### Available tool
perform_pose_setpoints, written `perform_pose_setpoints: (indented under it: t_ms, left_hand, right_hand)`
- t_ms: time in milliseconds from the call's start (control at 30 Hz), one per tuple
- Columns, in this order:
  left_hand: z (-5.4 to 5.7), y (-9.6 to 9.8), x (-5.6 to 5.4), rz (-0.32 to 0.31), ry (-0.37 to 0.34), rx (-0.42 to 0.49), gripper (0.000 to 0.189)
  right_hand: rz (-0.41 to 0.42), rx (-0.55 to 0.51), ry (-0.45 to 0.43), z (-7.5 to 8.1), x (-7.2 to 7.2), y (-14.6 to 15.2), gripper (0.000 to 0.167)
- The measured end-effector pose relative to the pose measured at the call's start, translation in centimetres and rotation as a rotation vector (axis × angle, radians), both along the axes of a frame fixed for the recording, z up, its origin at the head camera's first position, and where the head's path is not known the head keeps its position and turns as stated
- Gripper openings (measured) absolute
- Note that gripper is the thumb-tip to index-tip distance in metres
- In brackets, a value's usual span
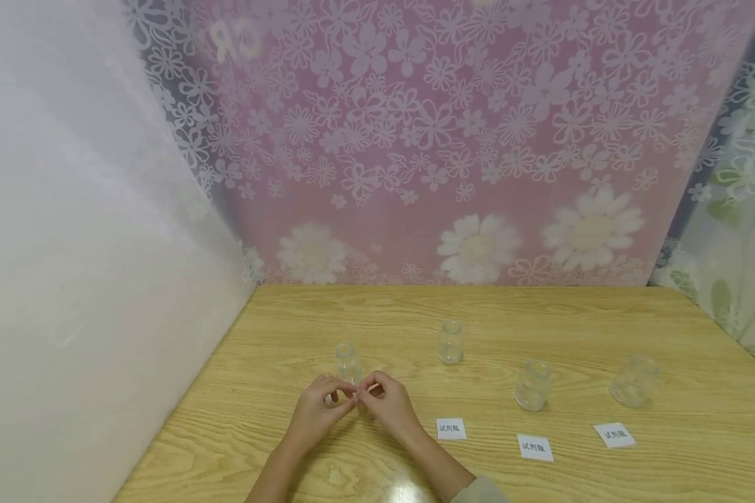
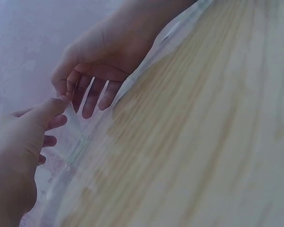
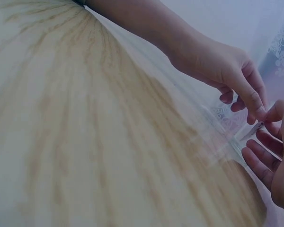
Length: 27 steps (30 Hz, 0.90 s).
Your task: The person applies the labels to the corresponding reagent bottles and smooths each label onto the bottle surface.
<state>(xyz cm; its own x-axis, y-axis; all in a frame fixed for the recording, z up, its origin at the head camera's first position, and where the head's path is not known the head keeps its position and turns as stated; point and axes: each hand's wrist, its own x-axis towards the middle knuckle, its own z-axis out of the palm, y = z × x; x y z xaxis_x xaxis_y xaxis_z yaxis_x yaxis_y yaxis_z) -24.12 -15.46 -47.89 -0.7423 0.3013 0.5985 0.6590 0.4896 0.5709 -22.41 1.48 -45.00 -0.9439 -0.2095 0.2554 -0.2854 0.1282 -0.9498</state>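
Near the left side of the table, my left hand (image 1: 313, 413) and right hand (image 1: 390, 405) meet at the fingertips. Between thumbs and forefingers, both pinch a small white paper label (image 2: 75, 120). Dark print shows on part of it in the right wrist view, and the fingers cover much of the rest. Just beyond the hands stands a clear glass bottle (image 1: 346, 358) without a lid, its lower part partly hidden by the fingers. The other fingers of my right hand are spread loosely in the left wrist view.
To the right stand three more clear glass bottles: one farther back (image 1: 451, 344), one nearer (image 1: 533, 388) and one far right (image 1: 634, 383). In front of them lie three printed white labels (image 1: 451, 434) on the wooden table (image 1: 352, 311). Floral curtains (image 1: 415, 140) hang behind.
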Motion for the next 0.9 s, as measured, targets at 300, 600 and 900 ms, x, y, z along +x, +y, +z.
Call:
perform_pose_setpoints:
  t_ms: [300,600,900]
  left_hand:
    - [0.2,0.0,0.1,0.033,-0.213,0.111,0.01]
    - [1.6,0.5,0.7,0.077,-0.321,0.261,0.006]
    - [0.5,0.1,-0.2,0.164,-0.251,0.201,0.013]
  right_hand:
    - [-0.061,0.044,0.041,-1.7,-1.0,0.0,0.008]
    - [-0.218,0.096,0.055,-2.4,-1.8,0.2,0.011]
    - [-0.234,0.116,0.148,-2.5,-1.9,0.0,0.006]
